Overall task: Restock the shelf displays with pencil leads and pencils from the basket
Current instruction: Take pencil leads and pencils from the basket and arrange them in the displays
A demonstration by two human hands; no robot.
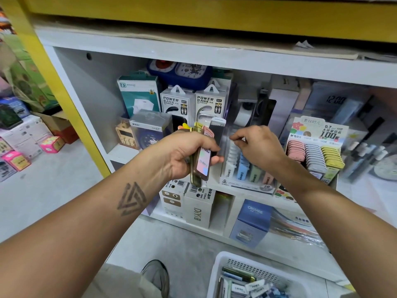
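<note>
Power bank boxes (193, 104) are crowding the shelf behind the lead display (247, 166); a second display (315, 151) is standing just beside it, right. Open floor (182, 244) is lying between shelf and basket (217, 274).

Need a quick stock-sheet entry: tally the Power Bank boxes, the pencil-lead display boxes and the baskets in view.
Power Bank boxes: 2
Pencil-lead display boxes: 2
Baskets: 1
Total: 5
</note>
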